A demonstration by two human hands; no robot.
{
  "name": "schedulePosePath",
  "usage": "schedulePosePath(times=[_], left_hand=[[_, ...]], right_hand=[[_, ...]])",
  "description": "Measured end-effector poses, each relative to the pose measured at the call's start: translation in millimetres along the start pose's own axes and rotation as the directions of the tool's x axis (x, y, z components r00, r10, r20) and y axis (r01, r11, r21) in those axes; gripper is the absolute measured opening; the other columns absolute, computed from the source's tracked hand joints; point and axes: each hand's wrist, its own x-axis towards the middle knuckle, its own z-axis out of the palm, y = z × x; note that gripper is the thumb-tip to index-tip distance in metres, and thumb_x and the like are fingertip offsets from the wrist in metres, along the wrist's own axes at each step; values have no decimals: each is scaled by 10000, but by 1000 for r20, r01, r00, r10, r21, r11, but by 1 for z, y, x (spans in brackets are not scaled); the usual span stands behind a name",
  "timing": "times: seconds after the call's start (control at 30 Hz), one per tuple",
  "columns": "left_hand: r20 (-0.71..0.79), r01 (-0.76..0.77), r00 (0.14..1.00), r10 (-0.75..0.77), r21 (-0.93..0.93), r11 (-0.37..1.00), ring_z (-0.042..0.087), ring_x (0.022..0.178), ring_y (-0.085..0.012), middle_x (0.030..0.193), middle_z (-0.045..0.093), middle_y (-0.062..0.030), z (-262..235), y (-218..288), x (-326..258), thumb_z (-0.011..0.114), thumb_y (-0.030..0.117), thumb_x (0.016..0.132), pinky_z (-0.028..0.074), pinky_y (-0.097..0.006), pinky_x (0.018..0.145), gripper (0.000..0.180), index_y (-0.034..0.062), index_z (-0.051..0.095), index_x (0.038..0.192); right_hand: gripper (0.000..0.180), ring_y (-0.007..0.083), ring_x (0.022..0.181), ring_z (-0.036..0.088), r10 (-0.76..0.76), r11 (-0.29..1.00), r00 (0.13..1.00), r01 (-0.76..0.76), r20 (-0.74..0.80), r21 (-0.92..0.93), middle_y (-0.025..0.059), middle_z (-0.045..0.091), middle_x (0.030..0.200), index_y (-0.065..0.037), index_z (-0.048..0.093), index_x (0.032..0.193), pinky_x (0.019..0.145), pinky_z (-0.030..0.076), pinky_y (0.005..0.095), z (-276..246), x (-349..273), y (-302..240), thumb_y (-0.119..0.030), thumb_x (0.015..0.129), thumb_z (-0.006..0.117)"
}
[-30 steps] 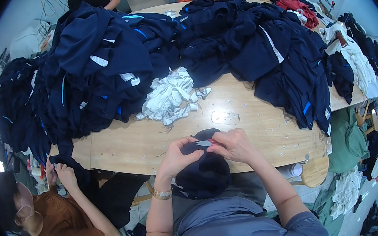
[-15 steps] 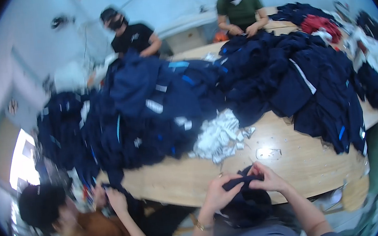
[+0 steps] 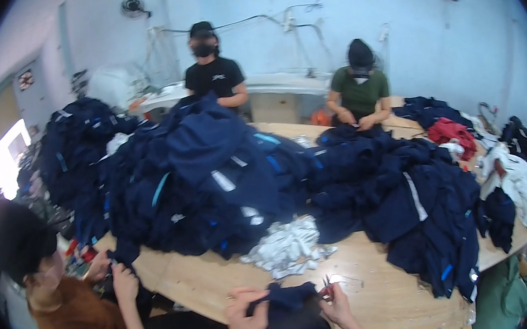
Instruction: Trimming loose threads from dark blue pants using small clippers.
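Navy garment point(image 3: 288, 306) sits pinched in your left hand point(image 3: 246, 317); your right hand point(image 3: 337, 304) grips small snips point(image 3: 326, 284). Around you, a wooden table point(image 3: 380, 293) heaped with navy clothing point(image 3: 213, 176) fills a pale-walled workroom.

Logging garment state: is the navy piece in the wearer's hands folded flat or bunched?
Bunched. The navy garment sits crumpled between the left hand and right hand, draping off the table edge.

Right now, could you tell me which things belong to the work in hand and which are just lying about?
In hand:
- left hand
- right hand
- dark navy garment
- small snips

Lying about:
- navy clothing piles
- white scraps
- red cloth
- wooden table
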Motion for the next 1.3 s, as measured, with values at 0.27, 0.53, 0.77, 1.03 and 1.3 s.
schedulePosePath(times=[0.27,0.53,0.77,1.03,1.3], left_hand=[[-19,221,975,-221,188,957,571,647,-277,711,563,-133,-9,-50,-9,615,15,668,456,-333,605,84,4,556,727],[284,332,797,-533,533,779,549,903,-312,918,581,-157,-13,-67,-32,666,182,709,416,-416,812,407,57,525,1069],[691,36,718,-82,80,996,465,1133,-317,1136,559,-126,28,-36,-28,663,254,791,297,-441,1007,507,115,487,1246],[715,-52,699,-26,87,995,455,1176,-333,1127,578,-89,45,-28,-36,644,174,780,266,-462,1028,576,190,435,1316],[651,537,681,-334,-134,833,616,782,-165,819,647,-86,51,-48,-13,602,74,747,483,-283,714,172,29,618,912]], right_hand=[[134,80,677,507,182,869,981,-195,73,455,-7,538,750,2,553,934,609,429,231,-7,7,26,-69,839,615],[316,57,622,425,218,747,956,-294,198,596,-43,461,699,-134,357,676,569,352,202,-11,12,11,-19,796,626],[296,59,582,413,121,571,934,-342,336,746,-39,437,651,-140,357,704,525,323,197,-23,2,-36,5,799,597],[257,57,599,480,166,424,916,-401,366,812,-44,471,660,-145,375,749,535,372,178,-48,-17,-54,20,800,566],[235,122,823,596,371,301,893,-376,256,876,16,593,898,-46,533,1054,733,484,234,-37,13,-31,-44,828,594]])
